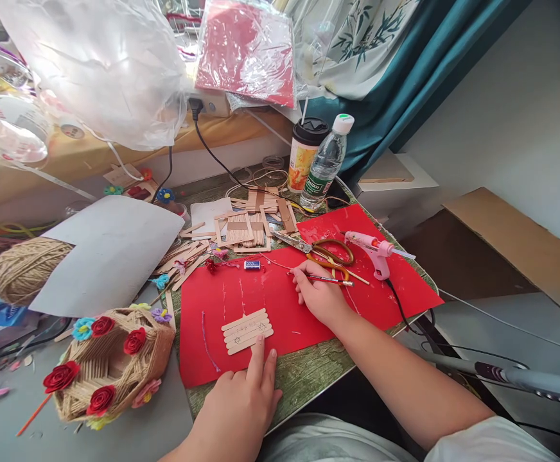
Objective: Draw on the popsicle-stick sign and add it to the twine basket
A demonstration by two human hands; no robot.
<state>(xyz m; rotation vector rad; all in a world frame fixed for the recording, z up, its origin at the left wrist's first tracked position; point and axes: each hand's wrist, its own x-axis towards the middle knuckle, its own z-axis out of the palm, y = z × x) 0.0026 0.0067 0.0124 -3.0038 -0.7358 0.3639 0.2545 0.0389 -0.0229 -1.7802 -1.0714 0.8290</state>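
Note:
A small panel of craft sticks (241,335) lies on the red sheet (284,314), with pencil marks and star shapes drawn on it. The index fingertip of my left hand (244,398) rests on the panel's lower right edge, its fingers stretched out and holding nothing. Up and to the right, my right hand (321,298) is closed around a pencil (325,279), tip pointing left, away from the panel. Just beyond that hand lie scissors (332,251) with brown handles. An eraser (252,265) sits above the panel on the sheet.
A pink glue gun (371,250) with its cord is at right. Loose craft sticks (183,260) and bundled sticks (244,228) lie behind. A twine basket with roses (159,346) stands at left, near a twine ball (29,269). A water bottle (323,167) and cup (302,154) stand at back.

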